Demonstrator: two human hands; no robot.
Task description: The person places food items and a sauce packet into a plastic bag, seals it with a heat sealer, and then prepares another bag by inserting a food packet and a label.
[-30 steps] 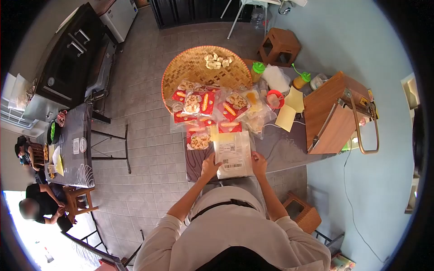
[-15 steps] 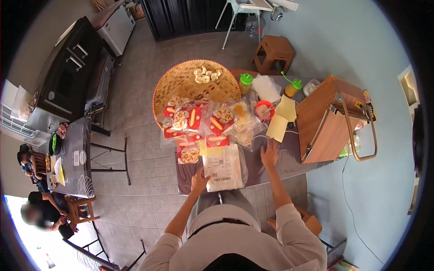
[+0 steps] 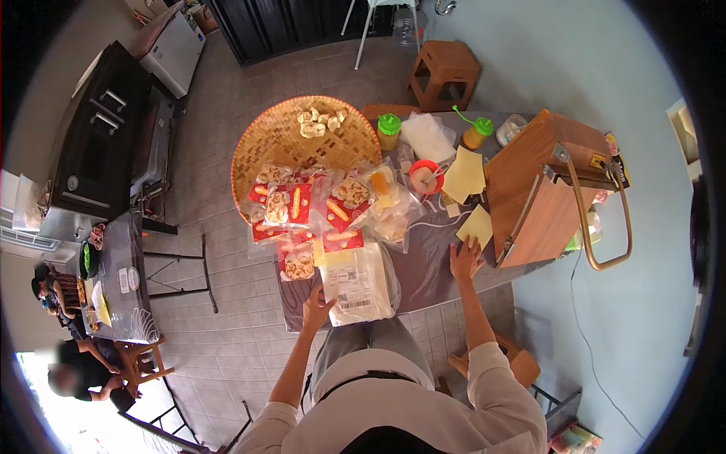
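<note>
A white plastic-wrapped parcel with a printed shipping label (image 3: pixel 352 291) lies at the table's front edge. My left hand (image 3: pixel 318 306) is at its left side, thumb against the parcel's edge and fingers apart. To the right, my right hand (image 3: pixel 464 261) lies with fingers stretched out, fingertips on the lower edge of a small yellow paper (image 3: pixel 476 225). Behind that is a larger yellow sheet (image 3: pixel 464 175). Clear packets with red labels (image 3: pixel 289 206), holding pale pieces of food, are heaped beyond the parcel, partly over the woven basket tray (image 3: pixel 261 140).
Green-capped bottles (image 3: pixel 389 132), a red bowl (image 3: pixel 426 178) with a utensil and a white plastic bag (image 3: pixel 429 138) stand at the back. A wooden box (image 3: pixel 522 200) with a curved handle borders the right. Another person (image 3: pixel 89 369) sits far left.
The lower yellow paper has shifted right and toward me under my right hand, apart from the larger sheet. My left hand stays beside the parcel. The whole view has moved slightly.
</note>
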